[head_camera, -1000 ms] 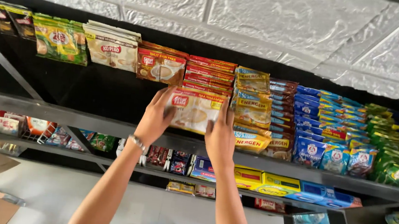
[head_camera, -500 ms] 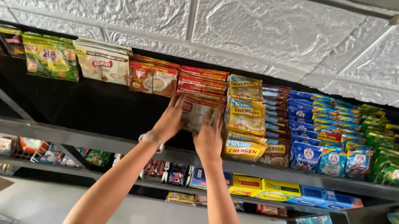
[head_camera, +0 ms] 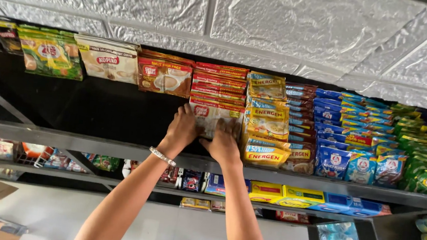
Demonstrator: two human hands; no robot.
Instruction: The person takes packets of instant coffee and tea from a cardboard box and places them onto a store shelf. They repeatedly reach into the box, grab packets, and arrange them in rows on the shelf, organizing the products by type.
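Shelf (head_camera: 116, 150) of dark metal carries upright rows of sachet packs. Both hands press one red-and-white pack (head_camera: 207, 115) into the red stack: left hand (head_camera: 181, 128) and right hand (head_camera: 223, 143), fingers curled over its lower face, a bracelet (head_camera: 162, 156) on the left wrist. Yellow packs (head_camera: 268, 120) stand touching on the right; two brown coffee bags (head_camera: 135, 68) hang further left. Blue packs (head_camera: 348, 133) fill the far right.
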